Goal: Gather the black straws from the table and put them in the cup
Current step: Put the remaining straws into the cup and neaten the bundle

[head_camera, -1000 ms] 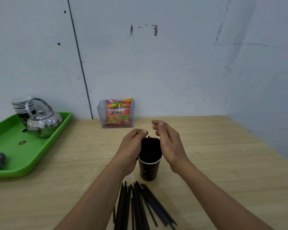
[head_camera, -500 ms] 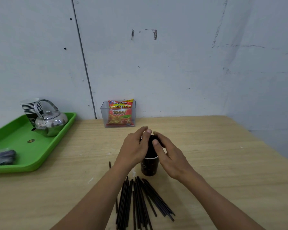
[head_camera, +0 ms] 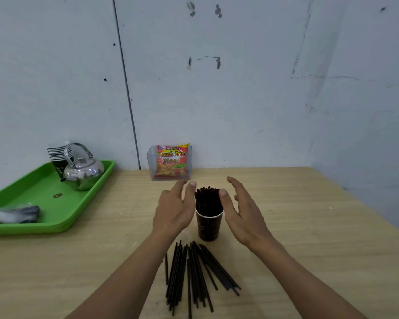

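Since half a second ago, both your hands have come off the bundle. They were cupped over the straw tops and now flank the cup (head_camera: 209, 229), one on each side.

Left hand (head_camera: 174, 210): grip fully open, fingers straight and spread, holding nothing. One fingertip sits just beside the straw tops; contact cannot be told.

Right hand (head_camera: 242, 212): grip open likewise, fingers extended, nothing held. Thumb tip is just beside the bundle's upper right edge; contact cannot be told.

Bundled straws (head_camera: 207, 200): dense, upright in the dark paper cup, tops above the rim. The cup stands upright on the worktop (head_camera: 309, 226) between your hands.

Loose straws (head_camera: 194, 275): a fanned pile lying flat on the worktop, just nearer you than the cup, between your forearms.

Background: a green tray (head_camera: 44, 203) at left carries a steel kettle (head_camera: 83, 172) and stacked paper cups (head_camera: 58, 150). A snack packet (head_camera: 172, 162) stands against the wall.
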